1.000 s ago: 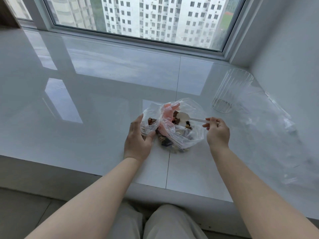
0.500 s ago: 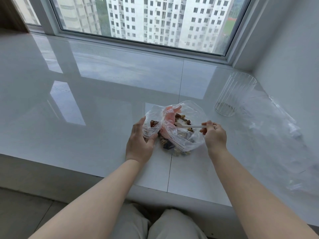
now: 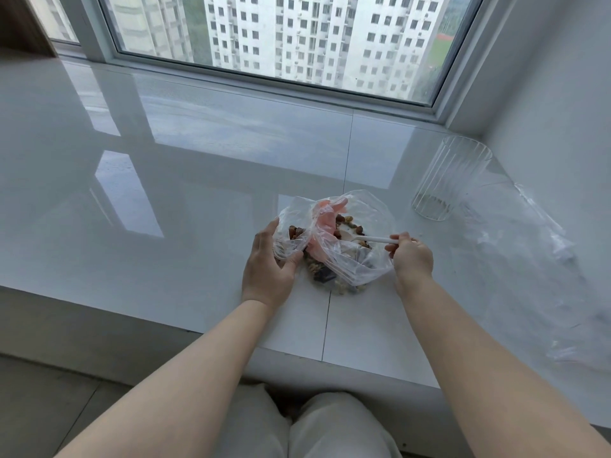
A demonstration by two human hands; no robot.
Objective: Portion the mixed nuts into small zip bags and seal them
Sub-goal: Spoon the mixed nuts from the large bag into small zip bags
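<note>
A large clear plastic bag of mixed nuts lies open on the white sill, with a pink strip along its left edge. Beside it stands a small clear zip bag with some brown nuts in it; my left hand grips this bag from the near side. My right hand pinches the handle of a white plastic spoon, whose bowl is down among the nuts inside the large bag.
A ribbed clear glass stands at the right back, near the wall corner. More clear plastic bags lie spread along the right side of the sill. The sill's front edge runs just under my forearms. The window frame closes off the back.
The spoon's bowl has sunk from above the nuts down into them, and my right hand has shifted slightly. My left hand keeps hold of the small bag.
</note>
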